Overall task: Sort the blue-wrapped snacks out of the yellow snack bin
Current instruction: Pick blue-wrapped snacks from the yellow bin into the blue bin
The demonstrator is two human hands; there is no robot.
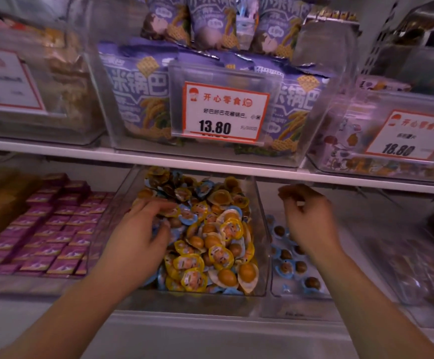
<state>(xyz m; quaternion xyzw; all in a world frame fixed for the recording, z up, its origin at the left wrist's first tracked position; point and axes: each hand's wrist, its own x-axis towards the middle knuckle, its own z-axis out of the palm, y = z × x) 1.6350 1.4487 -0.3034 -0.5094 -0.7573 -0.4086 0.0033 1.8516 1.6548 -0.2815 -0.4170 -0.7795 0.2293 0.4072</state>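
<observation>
Reaching into the clear yellow snack bin [260, 255], the left hand [143, 239] is lying on the left part of the heap, its fingers spread and bent over the small packets; whether it is pinching one I cannot tell. The bin is sitting on the lower shelf and is holding a mix of yellow-wrapped snacks [230, 229] printed with a cartoon face and blue-wrapped snacks [187, 215], the blue ones showing mainly beside the left hand's fingertips and along the bin's front edge. Just right of this bin, the right hand [307, 218] is hovering above a second clear bin [275, 288], its fingers loosely curled with thumb and forefinger close together, and nothing is showing between them. That bin is holding a few blue-edged packets [285, 268], each with a brown round snack inside. Left of the yellow snack bin, rows of pink-purple packets [55, 237] are lying flat. Directly above it, on the upper shelf, purple snack bags [138, 99] with large Chinese lettering are standing in a clear box, and a price card [223, 112] is reading 开心零食 and 13.80. Up and to the right, another card [407, 136] is reading 18.80.
</observation>
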